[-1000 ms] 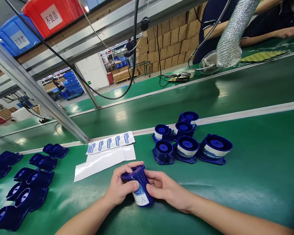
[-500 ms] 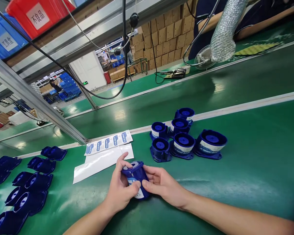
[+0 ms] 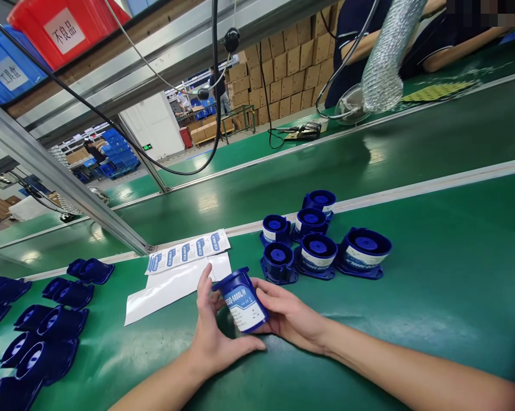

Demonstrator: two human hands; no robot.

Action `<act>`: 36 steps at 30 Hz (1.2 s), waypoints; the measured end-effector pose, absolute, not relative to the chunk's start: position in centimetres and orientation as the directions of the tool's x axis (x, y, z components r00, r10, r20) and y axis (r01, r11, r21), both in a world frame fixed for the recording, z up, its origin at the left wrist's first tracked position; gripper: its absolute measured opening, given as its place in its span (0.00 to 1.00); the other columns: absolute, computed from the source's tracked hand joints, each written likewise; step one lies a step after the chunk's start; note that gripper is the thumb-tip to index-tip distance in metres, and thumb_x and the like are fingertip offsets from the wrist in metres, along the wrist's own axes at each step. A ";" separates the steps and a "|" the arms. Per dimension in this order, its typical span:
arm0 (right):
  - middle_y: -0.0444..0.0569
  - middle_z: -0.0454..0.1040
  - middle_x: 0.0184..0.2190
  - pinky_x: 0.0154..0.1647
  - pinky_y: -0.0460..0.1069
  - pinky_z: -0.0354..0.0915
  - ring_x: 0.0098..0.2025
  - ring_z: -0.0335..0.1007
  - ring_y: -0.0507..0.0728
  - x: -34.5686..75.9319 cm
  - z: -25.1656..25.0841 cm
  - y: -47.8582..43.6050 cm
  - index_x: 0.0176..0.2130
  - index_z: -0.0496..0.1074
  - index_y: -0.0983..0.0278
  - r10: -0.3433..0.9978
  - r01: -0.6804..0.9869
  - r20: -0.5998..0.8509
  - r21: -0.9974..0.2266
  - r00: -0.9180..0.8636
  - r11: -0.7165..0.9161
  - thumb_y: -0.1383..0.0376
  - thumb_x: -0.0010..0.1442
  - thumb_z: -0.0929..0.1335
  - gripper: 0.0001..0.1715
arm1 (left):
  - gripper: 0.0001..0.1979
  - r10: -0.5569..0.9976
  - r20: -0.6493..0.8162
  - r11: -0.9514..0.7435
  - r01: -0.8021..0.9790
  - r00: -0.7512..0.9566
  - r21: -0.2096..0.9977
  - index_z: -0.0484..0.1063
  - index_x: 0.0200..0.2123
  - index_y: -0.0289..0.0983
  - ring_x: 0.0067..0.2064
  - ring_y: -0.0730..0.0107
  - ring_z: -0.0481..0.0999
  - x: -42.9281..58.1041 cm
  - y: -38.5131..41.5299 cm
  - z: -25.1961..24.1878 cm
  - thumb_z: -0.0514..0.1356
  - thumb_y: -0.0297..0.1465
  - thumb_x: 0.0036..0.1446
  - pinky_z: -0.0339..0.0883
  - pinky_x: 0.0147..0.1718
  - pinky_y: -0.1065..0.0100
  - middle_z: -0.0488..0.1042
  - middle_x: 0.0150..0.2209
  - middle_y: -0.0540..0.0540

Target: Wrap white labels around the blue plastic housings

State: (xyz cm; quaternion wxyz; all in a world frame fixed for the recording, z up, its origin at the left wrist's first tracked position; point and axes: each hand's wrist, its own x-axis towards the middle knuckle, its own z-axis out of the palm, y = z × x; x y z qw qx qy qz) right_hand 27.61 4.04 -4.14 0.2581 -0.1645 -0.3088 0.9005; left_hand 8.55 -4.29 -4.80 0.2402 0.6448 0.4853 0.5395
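Note:
A dark blue plastic cylinder part (image 3: 241,298) with a white label sits tilted between my two hands, just above the green bench. My right hand (image 3: 289,315) cups it from the right and underneath, fingers curled round its base. My left hand (image 3: 212,334) is against its left side with fingers stretched up and the thumb lying flat below the label. A sheet of blue-and-white labels (image 3: 188,251) and white backing strips (image 3: 172,286) lie just beyond my left hand. Several labelled blue parts (image 3: 317,245) stand in a cluster to the right.
Several unlabelled dark blue parts (image 3: 43,325) lie at the left. A metal frame post (image 3: 69,180) slants down to the bench. Cables and a silver flexible duct (image 3: 381,63) hang overhead. Another person's arm (image 3: 454,45) rests on the far bench. Red and blue bins (image 3: 60,28) sit on the shelf.
The blue part was turned in my hands so its white label now faces up. My left fingers opened from a wrap to stretched out; the thumb slid below the label.

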 end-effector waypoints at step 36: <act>0.71 0.60 0.72 0.69 0.69 0.65 0.70 0.62 0.80 28.1 -5.4 3.1 0.80 0.45 0.65 0.726 0.099 0.213 -0.927 -0.654 0.362 0.48 0.40 0.87 0.86 | 0.41 0.952 0.197 -0.156 0.183 -0.234 0.971 0.60 0.66 0.45 0.40 0.65 0.79 5.6 -2.9 -4.6 0.74 0.48 0.56 0.77 0.42 0.64 0.75 0.51 0.42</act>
